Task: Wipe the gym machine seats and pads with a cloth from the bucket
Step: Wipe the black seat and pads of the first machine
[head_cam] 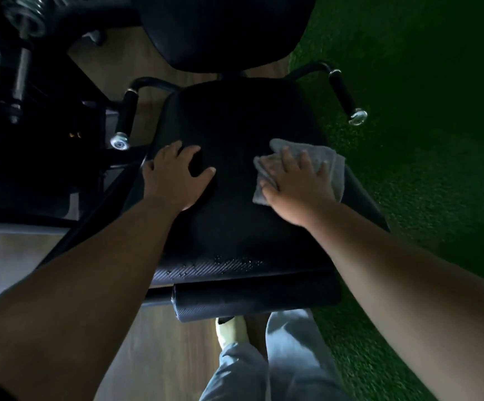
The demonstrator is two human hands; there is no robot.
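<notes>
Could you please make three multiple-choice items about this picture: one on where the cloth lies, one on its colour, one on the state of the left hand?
1. Where is the cloth?
A. On the seat, under the right hand
B. On the green floor
C. Hanging over a handle

2. What colour is the cloth?
A. Red
B. Grey
C. Yellow

3. What is the left hand doing?
A. Gripping a handle
B. Holding a bucket
C. Resting on the seat, holding nothing

Key: 1 A, the right hand presses the cloth flat on the seat; 2 B, the fabric looks grey; 3 C, the left hand lies spread on the pad.
</notes>
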